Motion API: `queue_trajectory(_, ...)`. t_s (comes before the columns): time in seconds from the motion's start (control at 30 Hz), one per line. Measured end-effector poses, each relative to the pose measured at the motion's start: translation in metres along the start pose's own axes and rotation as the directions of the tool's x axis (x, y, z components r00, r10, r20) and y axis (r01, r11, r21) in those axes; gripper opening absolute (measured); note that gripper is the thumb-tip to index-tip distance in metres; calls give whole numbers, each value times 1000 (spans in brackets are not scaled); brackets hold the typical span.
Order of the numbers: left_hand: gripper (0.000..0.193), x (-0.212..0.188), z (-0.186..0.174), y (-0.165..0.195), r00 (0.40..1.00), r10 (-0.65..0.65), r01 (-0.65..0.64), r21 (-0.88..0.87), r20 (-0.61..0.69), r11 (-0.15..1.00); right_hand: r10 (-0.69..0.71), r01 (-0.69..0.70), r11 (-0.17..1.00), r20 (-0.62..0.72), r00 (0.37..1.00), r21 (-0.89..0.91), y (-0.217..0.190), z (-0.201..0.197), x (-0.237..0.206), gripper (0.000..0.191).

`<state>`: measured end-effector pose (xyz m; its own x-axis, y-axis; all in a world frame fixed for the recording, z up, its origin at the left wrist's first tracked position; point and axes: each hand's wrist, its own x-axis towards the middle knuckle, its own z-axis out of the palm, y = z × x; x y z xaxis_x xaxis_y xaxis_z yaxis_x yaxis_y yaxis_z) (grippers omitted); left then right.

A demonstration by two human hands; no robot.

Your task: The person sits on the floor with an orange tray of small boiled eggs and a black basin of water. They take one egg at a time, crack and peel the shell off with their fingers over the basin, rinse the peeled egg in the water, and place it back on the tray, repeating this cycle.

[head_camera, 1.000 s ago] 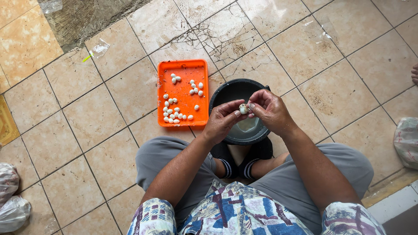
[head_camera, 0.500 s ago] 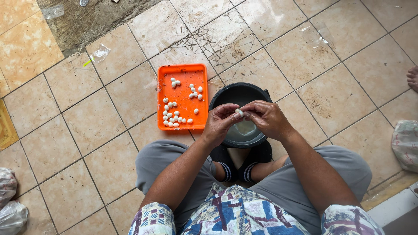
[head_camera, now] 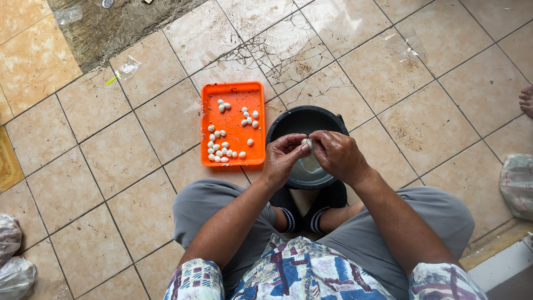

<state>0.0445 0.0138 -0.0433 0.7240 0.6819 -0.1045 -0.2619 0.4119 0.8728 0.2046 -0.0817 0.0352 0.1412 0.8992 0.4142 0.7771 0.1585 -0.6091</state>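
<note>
The floor (head_camera: pixel 433 116) has big tan tiles, some cracked. An orange tray (head_camera: pixel 232 105) and a black bowl (head_camera: pixel 288 119) sit on it.

hands: left hand (head_camera: pixel 283 158) and right hand (head_camera: pixel 337 155) sit slightly lower over the black bucket (head_camera: pixel 288 119) than a second ago | grip: fingertips have closed tighter round the small white piece (head_camera: pixel 305 143) (now mostly hidden) | view: camera has tipped a little, so the orange tray (head_camera: pixel 232 94) shows lower in frame
</note>
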Motion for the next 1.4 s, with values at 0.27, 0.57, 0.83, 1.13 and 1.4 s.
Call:
queue_trajectory(0.27, 30, 1, -6, 10, 974, -180, 216, -329, 135, 919, 429, -477, 758, 211, 878, 445, 2, -4, 2, 11)
queue_trajectory(0.57, 26, 4, -9, 4, 987, -111, 140, -284, 114, 948, 152, -173, 956, 103, 983, 236, -3, -13, 4, 13)
queue_trajectory(0.83, 27, -4, -6, -2, 996, 4, -1, -30, 87, 1000, 55, -59, 993, 38, 998, 103, 0, -3, -1, 11)
queue_trajectory(1.13, 34, -1, -1, 9, 984, -128, 159, -289, 123, 944, 429, -469, 792, 189, 883, 391, 4, -4, 1, 9)
queue_trajectory(1.4, 33, 1, -3, 9, 984, -83, 123, -266, 156, 956, 319, -319, 921, 39, 947, 221, 4, -11, 4, 15)
